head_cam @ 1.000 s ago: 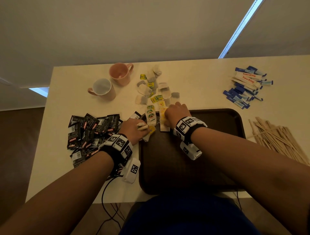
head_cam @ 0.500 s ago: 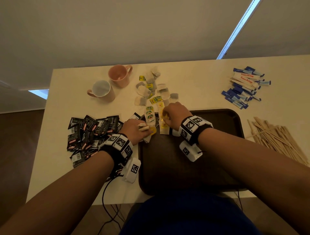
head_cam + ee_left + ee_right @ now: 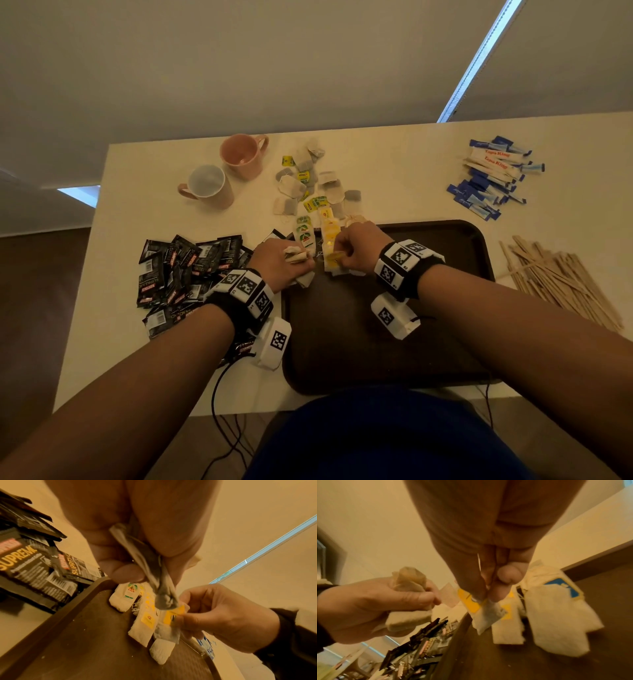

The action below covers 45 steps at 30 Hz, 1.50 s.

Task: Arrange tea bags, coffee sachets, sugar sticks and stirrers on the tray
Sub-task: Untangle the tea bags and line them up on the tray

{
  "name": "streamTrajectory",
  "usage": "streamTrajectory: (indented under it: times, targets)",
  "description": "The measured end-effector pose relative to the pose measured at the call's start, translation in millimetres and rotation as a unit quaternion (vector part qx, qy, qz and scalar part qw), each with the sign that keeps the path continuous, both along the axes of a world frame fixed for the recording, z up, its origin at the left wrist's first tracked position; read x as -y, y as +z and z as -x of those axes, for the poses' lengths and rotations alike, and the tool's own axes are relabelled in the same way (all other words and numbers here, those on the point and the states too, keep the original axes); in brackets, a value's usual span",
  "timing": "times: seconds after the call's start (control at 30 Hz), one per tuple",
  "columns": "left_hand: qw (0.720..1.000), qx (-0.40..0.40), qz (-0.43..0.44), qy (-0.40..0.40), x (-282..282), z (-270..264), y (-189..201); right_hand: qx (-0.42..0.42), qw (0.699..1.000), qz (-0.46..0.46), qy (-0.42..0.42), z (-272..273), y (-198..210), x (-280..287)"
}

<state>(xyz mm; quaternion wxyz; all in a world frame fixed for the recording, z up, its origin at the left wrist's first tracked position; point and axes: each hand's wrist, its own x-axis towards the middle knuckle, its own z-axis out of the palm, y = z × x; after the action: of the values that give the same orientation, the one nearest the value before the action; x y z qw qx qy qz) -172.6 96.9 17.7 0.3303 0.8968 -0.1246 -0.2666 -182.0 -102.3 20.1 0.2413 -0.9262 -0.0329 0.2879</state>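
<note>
A dark brown tray (image 3: 445, 240) lies in front of me. My left hand (image 3: 279, 262) grips a bunch of tea bags (image 3: 154, 563) over the tray's far left corner. My right hand (image 3: 356, 250) pinches one yellow-tagged tea bag (image 3: 488, 614) just above the tray (image 3: 522, 666). A short row of tea bags (image 3: 142, 626) lies on the tray (image 3: 85, 649) under both hands. More tea bags (image 3: 308, 185) are scattered on the table beyond the tray. Black coffee sachets (image 3: 185, 270) lie in a heap to the left, sugar sticks (image 3: 493, 178) at the far right and wooden stirrers (image 3: 561, 287) to the right.
Two pink mugs (image 3: 209, 186) (image 3: 245, 156) stand on the cream table (image 3: 394, 154) at the far left. A black cable (image 3: 222, 404) hangs over the table's near edge below my left wrist. Behind the table is a plain wall.
My right hand has drawn back a little toward me and to the right along the row of tea bags. My left hand has stayed put with its bunch.
</note>
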Motion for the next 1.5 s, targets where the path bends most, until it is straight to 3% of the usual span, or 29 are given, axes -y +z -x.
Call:
streamTrajectory:
  times: [0.27, 0.5, 0.73, 1.3, 1.5]
  targets:
    - [1.0, -0.013, -0.014, -0.003, -6.3, 8.8, -7.9, -0.071, 0.994, 0.068, 0.042, 9.4, -12.9, -14.1]
    - [1.0, -0.016, -0.014, -0.006, -10.7, 10.2, -11.1, 0.001, 0.986, 0.165, 0.024, 4.7, -27.0, -22.3]
    - [1.0, -0.021, -0.002, 0.002, -9.9, 14.4, -8.1, 0.011, 0.983, 0.182, 0.019, -7.9, -32.8, -14.9]
    - [0.997, -0.065, 0.011, 0.032, -2.3, 12.3, -7.1, 0.057, 0.993, 0.096, -0.032, 4.3, -23.3, 2.0]
    - [0.982, -0.112, 0.091, 0.122, 3.6, 9.2, 4.2, 0.115, 0.992, -0.002, -0.055, 13.7, -6.7, -2.8]
